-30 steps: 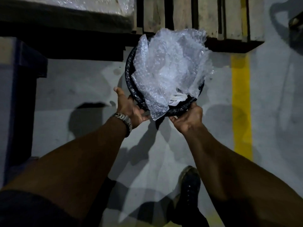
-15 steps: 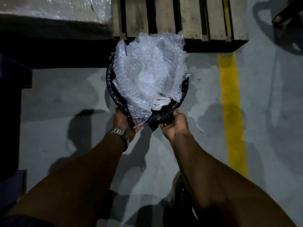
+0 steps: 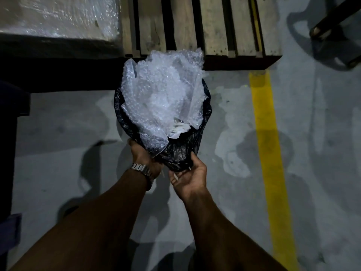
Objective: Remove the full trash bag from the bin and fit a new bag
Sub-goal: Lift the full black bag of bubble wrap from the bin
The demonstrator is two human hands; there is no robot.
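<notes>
A black trash bag (image 3: 179, 153) lines a round bin on the grey floor, and clear bubble wrap (image 3: 162, 94) bulges out of its top. The bin itself is hidden under the bag. The bag's near edge is pulled off the rim and bunched toward me. My left hand (image 3: 143, 156), with a metal watch on the wrist, grips that bunched edge from the left. My right hand (image 3: 188, 178) holds the same gathered plastic from below on the right, fingers curled around it.
A wooden pallet (image 3: 214, 26) lies just behind the bin, with a plastic-wrapped load (image 3: 58, 16) on its left. A yellow floor line (image 3: 271, 153) runs on the right. Something dark blue (image 3: 11, 114) stands at the left edge. A black leg (image 3: 332, 22) sits top right.
The bag's near edge has come off the bin rim and is gathered between both hands. My hands have moved closer together and slightly toward me.
</notes>
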